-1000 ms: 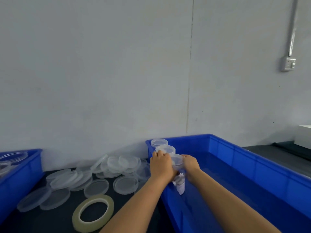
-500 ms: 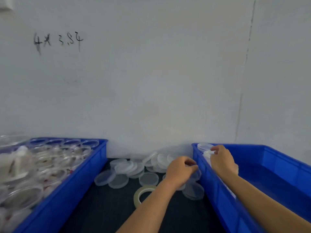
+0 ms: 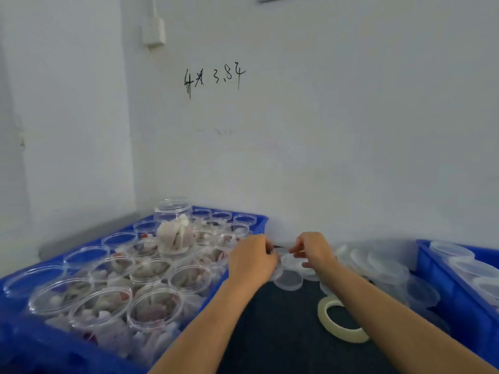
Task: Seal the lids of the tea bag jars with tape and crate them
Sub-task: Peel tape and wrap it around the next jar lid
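Filling the blue plastic crate (image 3: pixel 237 225) at the table's left edge, clear round plastic jars of tea bags (image 3: pixel 151 311) stand open-topped, one more jar (image 3: pixel 174 225) perched atop them. Just right of that crate, the left hand (image 3: pixel 249 261) and right hand (image 3: pixel 313 248) hover with fingers curled above loose translucent round lids (image 3: pixel 287 279) heaped along the dark table's (image 3: pixel 270 333) far edge; whether either holds anything I cannot tell. A pale tape roll (image 3: pixel 337 333) lies nearer, and lidded jars (image 3: pixel 467 268) sit in a second blue crate (image 3: pixel 442 287) at the right edge.
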`<state>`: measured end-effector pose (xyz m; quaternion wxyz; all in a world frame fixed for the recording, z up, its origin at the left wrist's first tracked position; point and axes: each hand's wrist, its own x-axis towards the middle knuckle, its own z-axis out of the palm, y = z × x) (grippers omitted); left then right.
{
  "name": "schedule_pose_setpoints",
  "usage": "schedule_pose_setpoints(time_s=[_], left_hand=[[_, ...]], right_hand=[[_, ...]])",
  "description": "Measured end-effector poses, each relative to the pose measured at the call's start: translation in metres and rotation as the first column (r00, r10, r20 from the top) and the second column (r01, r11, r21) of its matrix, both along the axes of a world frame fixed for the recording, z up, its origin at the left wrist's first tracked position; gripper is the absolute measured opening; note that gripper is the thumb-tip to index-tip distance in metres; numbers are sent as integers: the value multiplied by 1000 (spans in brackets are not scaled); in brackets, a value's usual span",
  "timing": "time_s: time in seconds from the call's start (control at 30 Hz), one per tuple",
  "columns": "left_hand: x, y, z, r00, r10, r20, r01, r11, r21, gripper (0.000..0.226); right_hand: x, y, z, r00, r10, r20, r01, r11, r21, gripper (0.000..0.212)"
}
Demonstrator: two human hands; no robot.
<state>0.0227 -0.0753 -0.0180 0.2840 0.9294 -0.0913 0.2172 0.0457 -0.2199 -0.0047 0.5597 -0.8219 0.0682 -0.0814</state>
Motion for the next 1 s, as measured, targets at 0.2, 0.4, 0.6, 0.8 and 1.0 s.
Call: schedule_pose_setpoints(time_s=[0.2,0.4,0.6,0.8,1.0], left_hand=[[0,62,17,818,327,474,-264,945,-195,25],[31,128,11,811,555,187,-450,795,-408,88],[70,167,-2,906,386,-172,-414,730,-543,117],[85,174,-15,933,290,-215,-361,763,-536,96],[67,140,17,962,274,0,-232,814,-533,90]], right_hand=[[19,76,1,988,72,-135,-31,957,289,32],[29,146,3,958,287,-17,-258,883,393,27],[40,195,1,916,400,29,-383,852,357,33],[42,204,-3,920,375,110,-388,843,372,36],[28,164,7,933,233,275,-345,798,494,23]])
